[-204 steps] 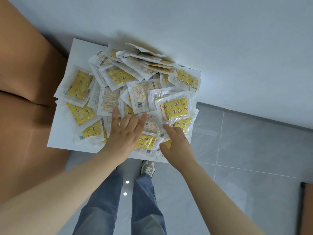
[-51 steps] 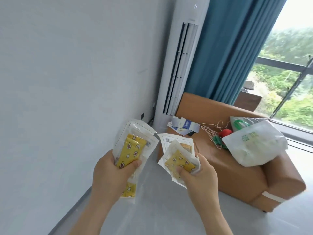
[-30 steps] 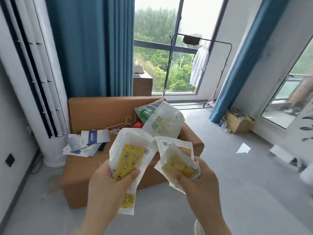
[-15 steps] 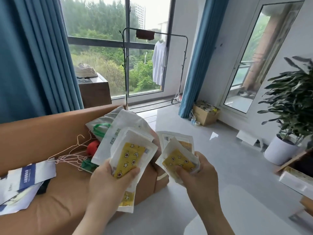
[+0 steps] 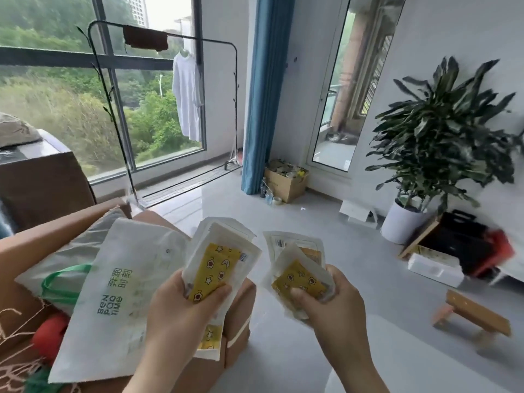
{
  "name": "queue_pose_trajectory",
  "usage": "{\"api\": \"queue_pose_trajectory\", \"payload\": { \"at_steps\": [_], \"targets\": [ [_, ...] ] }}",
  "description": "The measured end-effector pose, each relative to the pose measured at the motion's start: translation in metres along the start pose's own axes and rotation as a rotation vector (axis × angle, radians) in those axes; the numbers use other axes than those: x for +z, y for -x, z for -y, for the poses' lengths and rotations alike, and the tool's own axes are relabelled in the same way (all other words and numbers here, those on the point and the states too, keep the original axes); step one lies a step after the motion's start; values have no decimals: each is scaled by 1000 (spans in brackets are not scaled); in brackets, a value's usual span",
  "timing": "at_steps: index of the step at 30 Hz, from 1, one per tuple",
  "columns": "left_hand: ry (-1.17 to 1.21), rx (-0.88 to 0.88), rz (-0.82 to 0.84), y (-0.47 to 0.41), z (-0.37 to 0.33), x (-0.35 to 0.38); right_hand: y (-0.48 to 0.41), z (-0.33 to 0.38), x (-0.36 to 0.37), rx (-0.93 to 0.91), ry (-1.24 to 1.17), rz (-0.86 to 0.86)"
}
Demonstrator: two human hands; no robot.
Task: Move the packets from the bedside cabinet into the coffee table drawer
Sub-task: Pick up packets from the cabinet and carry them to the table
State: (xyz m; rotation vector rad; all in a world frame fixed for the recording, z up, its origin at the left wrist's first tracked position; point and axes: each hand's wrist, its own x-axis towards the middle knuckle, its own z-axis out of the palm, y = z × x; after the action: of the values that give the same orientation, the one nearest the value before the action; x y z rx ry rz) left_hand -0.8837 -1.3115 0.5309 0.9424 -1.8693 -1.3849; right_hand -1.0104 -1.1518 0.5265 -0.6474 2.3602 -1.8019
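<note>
My left hand (image 5: 181, 310) grips a stack of clear packets (image 5: 221, 259) with yellow star-patterned pads inside, held upright at chest height. My right hand (image 5: 331, 304) grips a second, smaller bunch of the same packets (image 5: 297, 265), thumb pressed on the front one. Both bunches are carried in the air over the grey floor. Neither the bedside cabinet nor the coffee table drawer shows in this view.
A tan sofa (image 5: 34, 251) at the left holds a white shopping bag (image 5: 127, 285), hangers and a red ball. Ahead stand a clothes rack (image 5: 158, 114), a blue curtain (image 5: 261, 95) and a cardboard box (image 5: 286, 177). At the right are a potted plant (image 5: 433, 143) and a small wooden stool (image 5: 476, 316).
The view has swung right, from the wall and air conditioner across the sofa to the window and plant. Both hands keep the same hold on their packets.
</note>
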Motion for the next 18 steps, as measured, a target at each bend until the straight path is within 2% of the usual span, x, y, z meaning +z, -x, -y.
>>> {"api": "queue_pose_trajectory", "payload": {
  "at_steps": [8,18],
  "targets": [
    [31,-17,247,-108,10,90,-87,-43,-3,146,25,-168],
    [-47,22,403,-215,-21,254,-234,-106,-68,196,43,-284]
  ]
}}
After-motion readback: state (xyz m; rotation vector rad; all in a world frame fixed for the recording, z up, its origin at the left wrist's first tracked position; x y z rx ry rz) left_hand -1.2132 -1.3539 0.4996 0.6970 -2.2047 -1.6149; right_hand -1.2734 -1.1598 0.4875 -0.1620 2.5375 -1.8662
